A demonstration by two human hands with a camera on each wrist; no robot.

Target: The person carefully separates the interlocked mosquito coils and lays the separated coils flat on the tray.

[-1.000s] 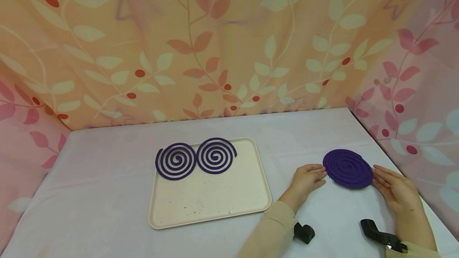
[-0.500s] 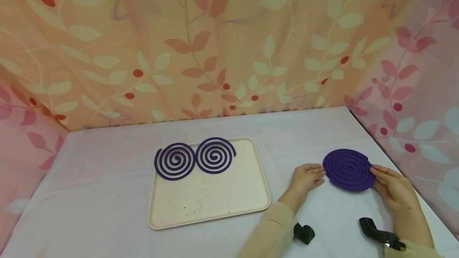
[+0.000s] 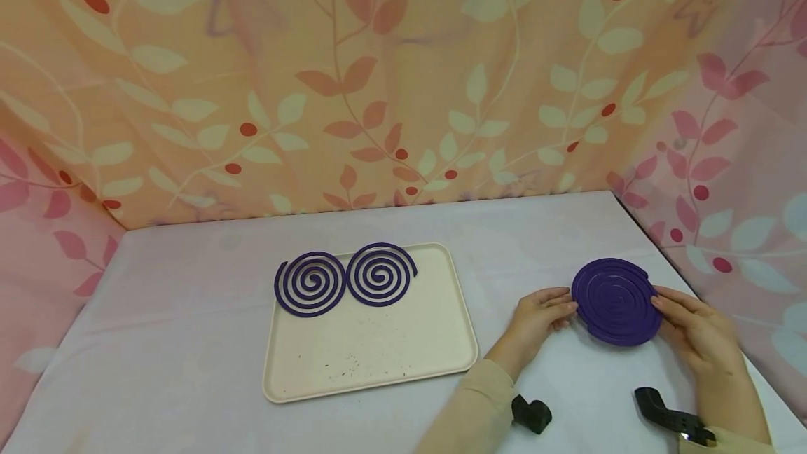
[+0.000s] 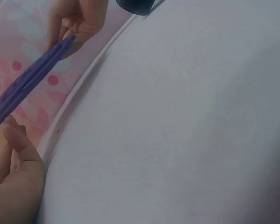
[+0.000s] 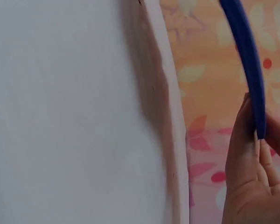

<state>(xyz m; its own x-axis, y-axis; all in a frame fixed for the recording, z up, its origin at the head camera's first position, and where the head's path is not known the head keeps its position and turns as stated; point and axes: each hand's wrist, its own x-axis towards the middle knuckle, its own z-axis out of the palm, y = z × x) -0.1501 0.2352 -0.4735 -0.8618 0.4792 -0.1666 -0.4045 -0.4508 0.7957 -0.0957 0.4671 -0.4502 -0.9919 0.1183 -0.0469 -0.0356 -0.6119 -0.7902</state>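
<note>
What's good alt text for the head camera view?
A right hand grips a purple spiral disc, a left hand at the opposite edge, above a white table. To the left, two open purple spirals lie side by side across the far edge of a cream tray.

From above and behind the grip, the head view faces forward-down; both wrist views, close beside it, share the flat, round purple coiled disc (image 3: 616, 302), nearly edge-on.
</note>
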